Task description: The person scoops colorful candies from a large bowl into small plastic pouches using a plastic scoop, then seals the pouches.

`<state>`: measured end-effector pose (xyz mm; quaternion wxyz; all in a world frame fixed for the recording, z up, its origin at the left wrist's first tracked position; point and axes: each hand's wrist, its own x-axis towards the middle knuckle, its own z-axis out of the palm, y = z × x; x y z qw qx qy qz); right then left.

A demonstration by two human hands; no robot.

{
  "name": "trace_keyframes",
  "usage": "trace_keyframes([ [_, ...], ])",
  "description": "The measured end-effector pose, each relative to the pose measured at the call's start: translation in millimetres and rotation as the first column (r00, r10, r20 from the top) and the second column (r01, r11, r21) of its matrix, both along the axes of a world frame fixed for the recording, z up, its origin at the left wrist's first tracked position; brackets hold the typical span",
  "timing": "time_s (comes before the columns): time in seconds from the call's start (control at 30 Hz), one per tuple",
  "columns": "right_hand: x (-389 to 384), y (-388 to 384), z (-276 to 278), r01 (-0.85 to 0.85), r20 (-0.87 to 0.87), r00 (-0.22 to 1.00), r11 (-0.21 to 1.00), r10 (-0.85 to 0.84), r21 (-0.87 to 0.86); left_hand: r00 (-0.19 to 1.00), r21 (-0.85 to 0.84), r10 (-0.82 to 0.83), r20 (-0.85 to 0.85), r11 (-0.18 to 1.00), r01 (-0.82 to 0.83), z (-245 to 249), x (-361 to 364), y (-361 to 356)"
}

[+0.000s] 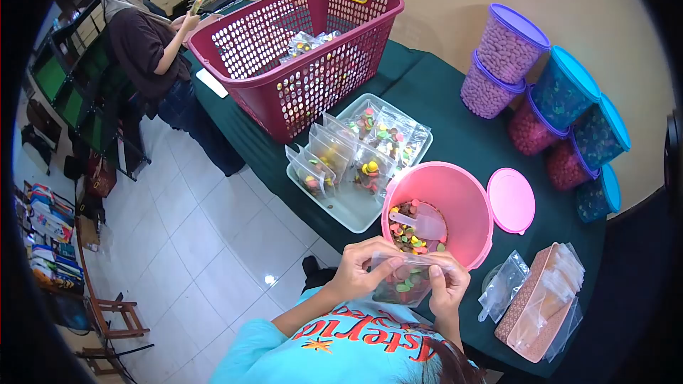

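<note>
My left hand and my right hand pinch the top edge of a clear plastic bag, one at each side. Colourful candies, green ones most visible, lie inside the bag. Just beyond my hands stands a pink tub with mixed candies at its bottom. A translucent scoop rests on those candies. Left of the tub, a pale tray holds several filled bags, some upright and some lying flat.
A maroon basket with filled bags stands behind the tray. Stacked tubs line the right wall. Near me are a pink lid, a box of plastic bags and a second scoop. Another person stands at the far left.
</note>
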<state>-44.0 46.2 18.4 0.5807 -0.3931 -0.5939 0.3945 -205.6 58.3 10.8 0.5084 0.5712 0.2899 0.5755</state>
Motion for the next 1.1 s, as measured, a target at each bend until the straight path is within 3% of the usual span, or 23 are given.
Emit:
trace_keyframes([
  [0.07,-10,3,5,-0.004,0.052,0.999,0.999,0.002,0.035,0.993,0.02,0.099,-0.062,0.995,-0.097,-2,-8,2],
  [0.2,-32,7,1,-0.031,0.115,0.993,0.994,0.019,0.106,0.988,0.124,0.119,-0.097,0.987,-0.107,-1,-24,6],
  [0.43,-88,13,4,0.012,0.112,0.993,0.995,-0.023,0.103,0.984,0.189,0.003,-0.179,0.982,0.031,11,-86,22],
  [0.5,-105,17,1,-0.055,0.068,0.996,0.998,0.054,0.019,0.978,0.167,-0.023,-0.208,0.984,0.059,7,-104,23],
  [0.57,-121,20,-1,-0.073,0.106,0.992,0.995,0.066,0.066,0.982,-0.031,-0.064,-0.175,0.998,0.059,3,-121,22],
  [0.63,-145,18,3,-0.095,-0.267,0.963,0.978,0.042,-0.187,0.981,-0.052,-0.098,-0.17,0.995,0.091,2,-134,25],
  [0.67,-152,20,3,-0.081,-0.274,0.961,0.98,0.029,-0.182,0.977,0.006,-0.074,-0.201,0.997,0.077,0,-141,27],
  [0.77,-169,35,1,-0.13,0.127,0.984,0.991,0.125,0.032,0.964,0.165,-0.003,-0.267,0.985,0.049,-1,-165,39],
  [0.87,-196,42,-3,-0.079,0.12,0.99,0.995,0.07,0.068,0.956,0.179,0.115,-0.27,0.982,-0.067,-2,-184,42],
  [0.93,-211,47,-7,0.003,0.113,0.993,0.992,-0.017,0.124,0.95,0.172,0.122,-0.286,0.982,-0.075,-4,-195,45],
  [1.1,-215,43,-7,-0.009,0.134,0.991,0.999,0.003,0.05,0.933,0.142,0.082,-0.35,0.989,-0.033,-2,-223,49],
])
